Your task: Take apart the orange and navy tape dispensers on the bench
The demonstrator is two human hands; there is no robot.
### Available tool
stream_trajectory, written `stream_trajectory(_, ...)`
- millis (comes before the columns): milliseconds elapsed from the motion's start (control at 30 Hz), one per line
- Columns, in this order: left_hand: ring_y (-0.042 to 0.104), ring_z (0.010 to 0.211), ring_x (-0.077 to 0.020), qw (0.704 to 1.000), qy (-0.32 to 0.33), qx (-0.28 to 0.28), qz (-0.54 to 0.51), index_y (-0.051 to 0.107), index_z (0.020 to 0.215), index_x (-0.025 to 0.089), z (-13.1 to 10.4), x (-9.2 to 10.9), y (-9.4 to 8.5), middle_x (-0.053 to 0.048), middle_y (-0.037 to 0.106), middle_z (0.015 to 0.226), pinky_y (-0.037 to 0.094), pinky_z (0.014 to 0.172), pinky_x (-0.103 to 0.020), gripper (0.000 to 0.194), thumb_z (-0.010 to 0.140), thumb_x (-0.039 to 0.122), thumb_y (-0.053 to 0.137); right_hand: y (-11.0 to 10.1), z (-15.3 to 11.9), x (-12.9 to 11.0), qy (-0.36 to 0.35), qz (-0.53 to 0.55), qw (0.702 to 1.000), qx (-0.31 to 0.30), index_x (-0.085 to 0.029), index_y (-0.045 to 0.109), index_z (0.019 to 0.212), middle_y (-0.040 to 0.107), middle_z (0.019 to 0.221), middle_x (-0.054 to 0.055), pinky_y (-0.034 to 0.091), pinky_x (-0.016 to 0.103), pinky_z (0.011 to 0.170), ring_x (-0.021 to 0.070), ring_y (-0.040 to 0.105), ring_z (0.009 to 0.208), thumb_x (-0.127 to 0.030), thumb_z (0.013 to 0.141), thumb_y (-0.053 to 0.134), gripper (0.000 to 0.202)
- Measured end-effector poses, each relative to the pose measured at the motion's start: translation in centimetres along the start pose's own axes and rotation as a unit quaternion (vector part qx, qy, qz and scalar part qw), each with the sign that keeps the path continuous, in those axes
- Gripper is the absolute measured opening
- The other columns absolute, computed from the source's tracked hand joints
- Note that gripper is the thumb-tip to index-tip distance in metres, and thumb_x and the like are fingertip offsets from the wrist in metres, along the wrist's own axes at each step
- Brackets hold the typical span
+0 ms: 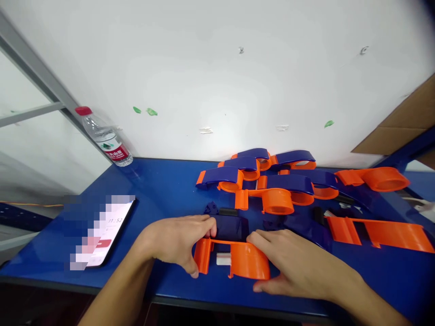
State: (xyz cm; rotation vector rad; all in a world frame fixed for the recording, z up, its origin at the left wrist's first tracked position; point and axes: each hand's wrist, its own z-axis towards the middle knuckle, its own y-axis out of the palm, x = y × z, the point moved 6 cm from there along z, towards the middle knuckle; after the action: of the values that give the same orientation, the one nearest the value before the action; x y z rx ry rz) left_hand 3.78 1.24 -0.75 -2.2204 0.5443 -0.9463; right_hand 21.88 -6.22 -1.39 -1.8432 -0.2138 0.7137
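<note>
Near the front of the table lies an orange tape dispenser frame, between both hands. My left hand has its thumb in front of the frame's narrow left end and its fingers curled behind it. Around the rounded right end is my right hand, its thumb low in front and fingers at the back edge. A white toothed blade piece shows in the frame's gap. Just behind the frame lies a dark blue cover, with a black roller piece and a small dark blue part beyond.
Several blue-and-orange tape dispensers stand along the back right. Another orange frame lies at the right, near loose blue covers. A phone and a water bottle are on the left. A white wall borders the blue table.
</note>
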Motion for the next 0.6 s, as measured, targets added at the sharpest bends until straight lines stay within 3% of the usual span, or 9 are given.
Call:
stream_trajectory(233,0.06,0.098,-0.0224,1.0,0.006,0.019,-0.002,0.049,0.098,0.022,0.2,-0.1,0.2,0.0,0.058,0.105,0.047,0.08,-0.028,0.054,0.06,0.029,0.087,-0.2,0.0,0.1,0.007,-0.01,1.0,0.014,-0.021,0.056,0.107,0.07,0.104,0.005,0.049,0.038,0.07,0.0329,0.071,0.088,-0.047,0.077,0.084,0.048)
stream_trajectory(367,0.06,0.098,-0.0228,0.999,0.018,0.038,-0.002,0.05,0.1,0.021,-0.1,-0.2,-0.1,0.0,0.06,0.105,0.047,0.08,-0.029,0.057,0.059,0.033,0.088,-0.5,-0.2,0.3,0.004,0.006,1.0,0.029,-0.021,0.058,0.107,0.07,0.104,0.005,0.048,0.038,0.069,0.0324,0.069,0.086,-0.059,0.066,0.088,0.063)
stream_trajectory(467,0.06,0.092,-0.0206,0.998,0.027,0.051,-0.038,0.054,0.104,0.021,-0.7,-0.9,-0.9,-0.001,0.061,0.106,0.047,0.077,-0.029,0.057,0.061,0.038,0.088,-1.1,-0.4,0.5,-0.013,0.017,0.998,0.055,-0.02,0.059,0.11,0.068,0.104,0.006,0.047,0.038,0.071,0.0313,0.068,0.087,-0.071,0.067,0.081,0.07)
stream_trajectory(533,0.06,0.092,-0.0199,0.992,0.032,0.087,-0.081,0.056,0.107,0.022,-0.8,-1.9,-2.0,-0.001,0.062,0.107,0.048,0.077,-0.029,0.052,0.068,0.041,0.085,-1.4,-0.5,0.6,-0.025,0.018,0.997,0.067,-0.019,0.059,0.112,0.067,0.102,0.006,0.045,0.038,0.071,0.0301,0.066,0.086,-0.076,0.072,0.073,0.071)
stream_trajectory(600,0.06,0.097,-0.0208,0.977,0.03,0.174,-0.118,0.057,0.11,0.023,-0.5,-3.3,-3.5,-0.003,0.062,0.111,0.05,0.08,-0.032,0.042,0.078,0.042,0.077,-1.8,-0.6,0.7,-0.033,0.017,0.996,0.075,-0.019,0.059,0.111,0.066,0.098,0.006,0.043,0.037,0.069,0.0282,0.065,0.082,-0.078,0.077,0.066,0.069)
